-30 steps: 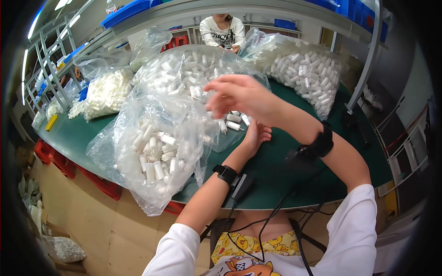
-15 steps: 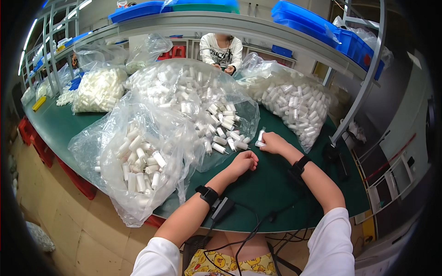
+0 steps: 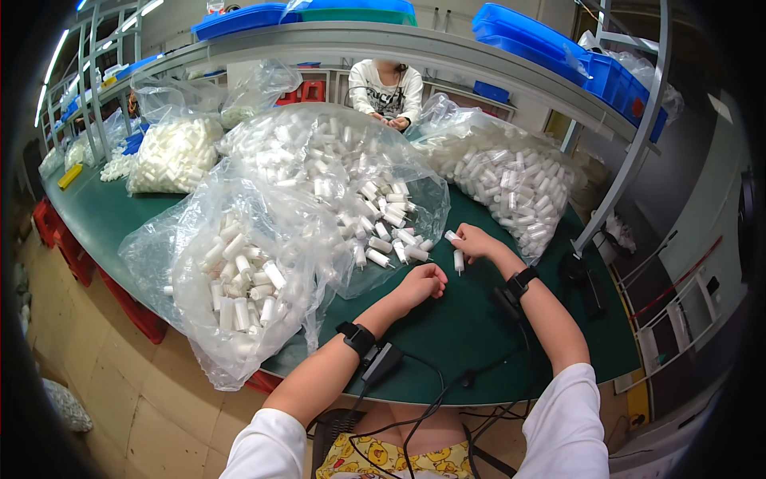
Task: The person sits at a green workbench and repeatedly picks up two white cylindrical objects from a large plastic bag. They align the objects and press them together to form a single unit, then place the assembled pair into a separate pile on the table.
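My right hand [image 3: 475, 243] is closed, with a small white cylinder [image 3: 452, 236] between its fingertips. A second white cylinder [image 3: 459, 260] points downward just below those fingers, its thin tip toward the table; whether it is gripped or only touched I cannot tell. To the left and nearer me, my left hand [image 3: 423, 286] is curled above the green tabletop, and no part shows in its fingers. Several loose white cylinders [image 3: 416, 253] lie just beyond it, spilling from the mouth of a big clear plastic bag [image 3: 279, 128].
Another open bag of cylinders [image 3: 239, 299] overhangs the near left edge. Full bags stand at the far left [image 3: 174, 152] and right [image 3: 511, 180]. Black cables [image 3: 443, 391] run from my wrists. Overhead, a metal shelf [image 3: 383, 33] carries blue trays. Across the table sits a person [image 3: 386, 92].
In my right hand's fingers, the lower cylinder has swung to point downward, and the hand has shifted slightly. My left hand stays almost where it was.
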A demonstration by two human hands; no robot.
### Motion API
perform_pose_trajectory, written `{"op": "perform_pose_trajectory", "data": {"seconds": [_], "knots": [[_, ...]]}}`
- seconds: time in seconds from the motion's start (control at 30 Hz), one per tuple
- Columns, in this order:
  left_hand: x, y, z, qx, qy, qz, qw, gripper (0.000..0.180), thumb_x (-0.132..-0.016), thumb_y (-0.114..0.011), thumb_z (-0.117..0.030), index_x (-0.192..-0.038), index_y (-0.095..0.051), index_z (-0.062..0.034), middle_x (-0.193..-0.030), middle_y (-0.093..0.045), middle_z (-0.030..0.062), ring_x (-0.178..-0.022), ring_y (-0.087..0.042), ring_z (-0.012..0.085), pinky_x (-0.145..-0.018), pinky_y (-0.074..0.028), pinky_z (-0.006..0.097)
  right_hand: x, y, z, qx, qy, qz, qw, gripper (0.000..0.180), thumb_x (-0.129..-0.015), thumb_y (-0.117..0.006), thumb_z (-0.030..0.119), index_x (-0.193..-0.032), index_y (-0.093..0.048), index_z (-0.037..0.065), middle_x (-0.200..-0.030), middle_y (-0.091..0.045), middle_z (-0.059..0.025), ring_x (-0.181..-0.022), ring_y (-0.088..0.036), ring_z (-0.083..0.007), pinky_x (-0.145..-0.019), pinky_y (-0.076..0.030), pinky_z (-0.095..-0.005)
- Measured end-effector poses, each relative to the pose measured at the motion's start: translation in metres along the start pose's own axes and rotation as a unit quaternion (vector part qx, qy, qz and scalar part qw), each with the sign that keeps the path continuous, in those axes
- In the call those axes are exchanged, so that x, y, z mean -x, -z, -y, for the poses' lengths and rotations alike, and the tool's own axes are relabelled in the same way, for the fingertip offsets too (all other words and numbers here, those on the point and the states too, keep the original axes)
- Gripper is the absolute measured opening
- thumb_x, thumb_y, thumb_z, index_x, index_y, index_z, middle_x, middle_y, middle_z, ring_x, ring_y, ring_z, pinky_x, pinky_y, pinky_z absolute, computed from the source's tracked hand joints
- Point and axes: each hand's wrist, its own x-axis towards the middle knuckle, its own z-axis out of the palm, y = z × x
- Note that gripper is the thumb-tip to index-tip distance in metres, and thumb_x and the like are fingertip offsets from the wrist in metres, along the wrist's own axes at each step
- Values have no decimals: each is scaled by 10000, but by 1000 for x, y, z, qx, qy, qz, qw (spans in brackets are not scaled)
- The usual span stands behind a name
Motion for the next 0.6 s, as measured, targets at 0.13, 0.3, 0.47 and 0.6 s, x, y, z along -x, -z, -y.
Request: {"op": "perform_pose_trajectory", "data": {"seconds": [0.13, 0.3, 0.47, 0.6], "knots": [[0, 2, 1, -14, 6, -4, 1000, 135, -774, -473, 4, -898, -517, -23, -823, -529, 36, -759, -538, 122, -713, -453, 237, 18, -4, -2, -20, 5, -2, 1000, 320, -835, -567, 228, -950, -439, -42, -728, -612, -177, -528, -618, -247, -428, -498, -339], [-1, -2, 2, -16, -4, -5, 1000, 146, -802, -470, 3, -941, -510, -19, -867, -537, 40, -794, -549, 122, -744, -459, 242, 30, -18, -25, 175, 88, -159, 968, 363, -823, -571, 233, -955, -413, -65, -769, -617, -232, -684, -629, -380, -599, -511, -445], [1, 3, 2, -18, -7, -9, 1000, 138, -831, -481, -33, -965, -508, -15, -891, -541, 49, -798, -557, 126, -743, -461, 241, 52, -28, 13, 149, 29, -92, 984, 345, -792, -556, 147, -993, -357, -52, -877, -594, -309, -826, -605, -429, -679, -489, -487], [-1, -6, -2, 15, -11, -44, 999, 226, -907, -510, -202, -1025, -499, -9, -951, -533, 63, -790, -567, 139, -725, -465, 243, 49, -25, 0, 104, 55, -96, 988, 355, -793, -579, 168, -971, -365, -52, -838, -600, -276, -784, -612, -406, -661, -496, -455]]}}
